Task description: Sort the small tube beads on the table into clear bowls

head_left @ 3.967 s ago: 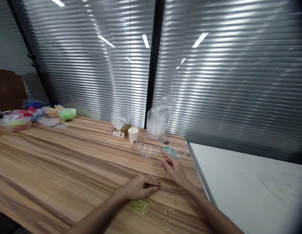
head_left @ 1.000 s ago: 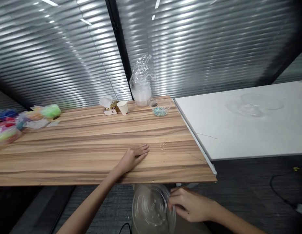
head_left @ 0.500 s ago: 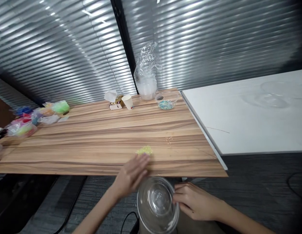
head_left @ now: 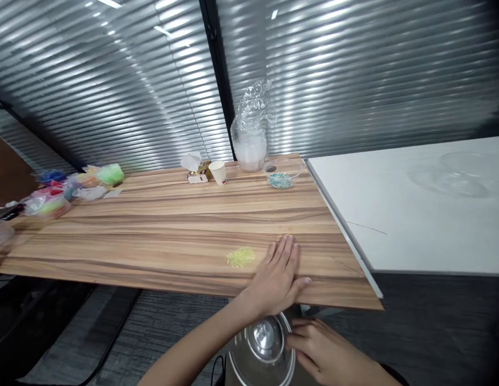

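Note:
My left hand (head_left: 276, 276) lies flat near the table's front edge, fingers stretched out. Its fingertips reach some small orange pieces (head_left: 284, 236), partly covered by the fingers. To the left of that hand is a little heap of thin yellow pieces (head_left: 240, 257). Below the edge, my right hand (head_left: 316, 343) grips the rim of a clear plastic bowl (head_left: 257, 362) from the right side. My left forearm crosses over the bowl and hides part of it. I see nothing inside the bowl.
On the wooden table (head_left: 173, 225) stand a tissue box (head_left: 198, 177), a paper cup (head_left: 218, 172), a clear bowl with blue-green bits (head_left: 280, 174) and a plastic bag of white material (head_left: 250, 147). Colourful bags (head_left: 52, 203) lie at far left. A white table (head_left: 426, 225) adjoins at right.
My left hand has moved right, from beside the yellow heap to the orange pieces, and now rests flat there. My right hand still holds the bowl below the edge.

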Demonstrator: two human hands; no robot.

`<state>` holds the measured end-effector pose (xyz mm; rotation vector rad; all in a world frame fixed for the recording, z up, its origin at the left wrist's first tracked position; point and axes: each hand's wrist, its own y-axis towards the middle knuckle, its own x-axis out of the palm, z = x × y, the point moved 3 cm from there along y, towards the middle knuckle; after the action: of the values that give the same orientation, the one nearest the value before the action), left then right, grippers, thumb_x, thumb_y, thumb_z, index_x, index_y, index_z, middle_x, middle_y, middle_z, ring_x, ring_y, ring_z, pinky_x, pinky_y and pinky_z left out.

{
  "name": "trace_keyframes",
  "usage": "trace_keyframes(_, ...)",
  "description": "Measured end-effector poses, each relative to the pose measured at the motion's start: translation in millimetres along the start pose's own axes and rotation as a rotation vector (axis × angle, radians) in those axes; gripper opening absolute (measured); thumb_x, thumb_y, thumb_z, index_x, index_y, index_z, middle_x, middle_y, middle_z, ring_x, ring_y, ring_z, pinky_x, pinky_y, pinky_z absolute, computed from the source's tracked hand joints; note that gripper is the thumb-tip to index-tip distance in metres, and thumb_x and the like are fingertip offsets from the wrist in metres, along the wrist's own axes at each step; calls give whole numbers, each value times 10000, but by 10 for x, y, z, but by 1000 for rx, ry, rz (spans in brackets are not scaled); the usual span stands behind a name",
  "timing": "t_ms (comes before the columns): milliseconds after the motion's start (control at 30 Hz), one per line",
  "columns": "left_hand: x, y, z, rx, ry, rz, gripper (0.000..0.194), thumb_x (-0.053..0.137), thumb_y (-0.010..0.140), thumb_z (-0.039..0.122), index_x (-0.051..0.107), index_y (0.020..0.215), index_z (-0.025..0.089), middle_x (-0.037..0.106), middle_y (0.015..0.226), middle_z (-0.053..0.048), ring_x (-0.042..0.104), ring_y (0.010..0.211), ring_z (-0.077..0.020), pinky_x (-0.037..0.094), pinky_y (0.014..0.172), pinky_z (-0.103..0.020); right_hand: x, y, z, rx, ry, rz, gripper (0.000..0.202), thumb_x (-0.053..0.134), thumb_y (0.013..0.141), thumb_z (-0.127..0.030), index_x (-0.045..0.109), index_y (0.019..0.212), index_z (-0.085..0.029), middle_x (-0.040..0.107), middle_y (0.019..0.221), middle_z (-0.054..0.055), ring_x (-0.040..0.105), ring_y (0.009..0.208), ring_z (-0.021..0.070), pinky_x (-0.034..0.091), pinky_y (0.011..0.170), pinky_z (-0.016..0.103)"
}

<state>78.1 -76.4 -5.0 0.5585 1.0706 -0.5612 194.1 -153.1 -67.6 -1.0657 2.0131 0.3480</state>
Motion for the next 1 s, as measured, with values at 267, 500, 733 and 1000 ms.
trace_keyframes(267, -554, -529, -901, -250, -258, -3, 506, 232, 1007, 426, 365, 1436, 193, 331, 1495, -44, 250, 1408, -202, 137, 1184, -430, 8, -63, 31, -56, 64, 54, 251, 430, 828, -65, 636, 896, -192, 643, 842, 63, 592, 913, 210, 449, 823, 298)
trace_keyframes(500, -748, -761, -1307, -388, -594, 115, 546, 180, 1001, 472, 434, 1401, 200, 488, 1397, -37, 391, 1338, -216, 200, 1166, -415, -4, -67, 33, -126, 6, 90, 213, 428, 846, -86, 613, 847, -192, 619, 800, 54, 582, 837, 201, 453, 800, 303)
trace_keyframes(733, -668, -784, -1072, -345, -604, 73, 471, 250, 1012, 410, 425, 1402, 211, 439, 1437, -48, 367, 1350, -202, 213, 1162, -406, 26, -128, 19, -137, -4, 145, 202, 443, 866, -87, 613, 867, -196, 631, 818, 43, 598, 854, 186, 446, 834, 283)
trace_keyframes(1000, -643, -946, -1144, -249, -331, 291, 188, 592, 899, 323, 691, 956, 174, 643, 962, -82, 599, 954, -199, 485, 850, -332, 66, -92, 3, -142, -2, 135, 203, 440, 884, -103, 616, 844, -197, 630, 788, 37, 601, 851, 180, 447, 836, 281)
